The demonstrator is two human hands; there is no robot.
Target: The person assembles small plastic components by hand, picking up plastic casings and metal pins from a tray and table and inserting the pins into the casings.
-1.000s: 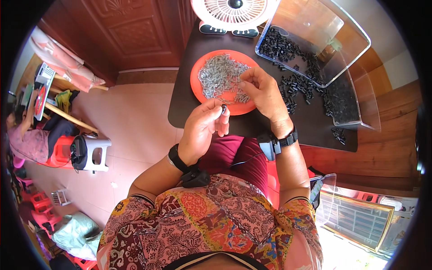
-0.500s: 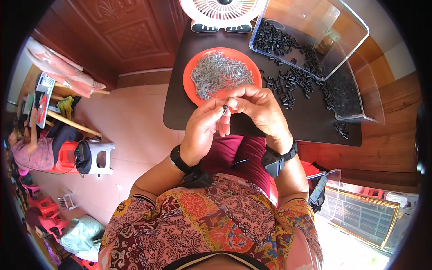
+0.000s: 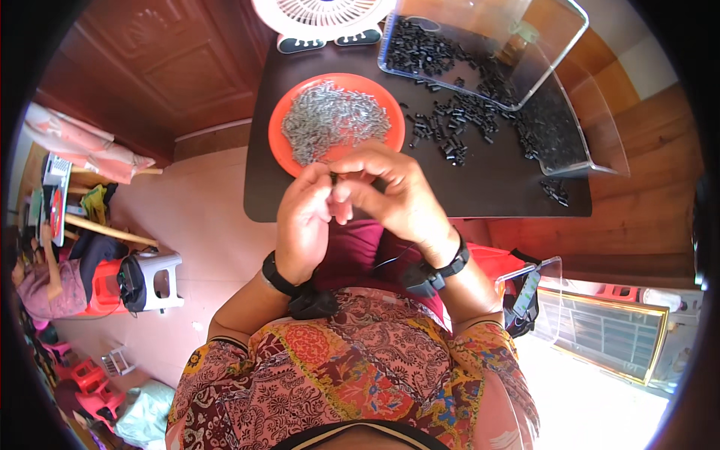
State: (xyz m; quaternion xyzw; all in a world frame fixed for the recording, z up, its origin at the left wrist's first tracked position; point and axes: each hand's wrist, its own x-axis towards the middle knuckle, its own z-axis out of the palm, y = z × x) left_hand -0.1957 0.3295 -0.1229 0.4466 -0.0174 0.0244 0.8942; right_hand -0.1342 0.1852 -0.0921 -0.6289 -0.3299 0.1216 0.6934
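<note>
Pinching small black piece [image 3: 334, 178] in left hand [image 3: 302, 217], with thumb and fingers closed on it. Held low in front of red plate [image 3: 277, 131], near front edge of counter [image 3: 517, 187]. Holding right hand [image 3: 401, 199] right up at piece, with thumb and fingers bent in toward it; cannot tell if gripping anything there, with contact partly hidden by fingers. Noting silver pieces [image 3: 322, 116] heaped in plate, small and thin. Seeing loose black pieces [image 3: 457, 116] scattered right of plate, plus more inside clear bin [image 3: 553, 69] farther back. Spotting small separate cluster [image 3: 555, 191] near right front corner of counter. Logging white fan [image 3: 326, 19] behind plate, with shoe-shaped feet. Wearing black wristbands [image 3: 281, 276] on both arms.
</note>
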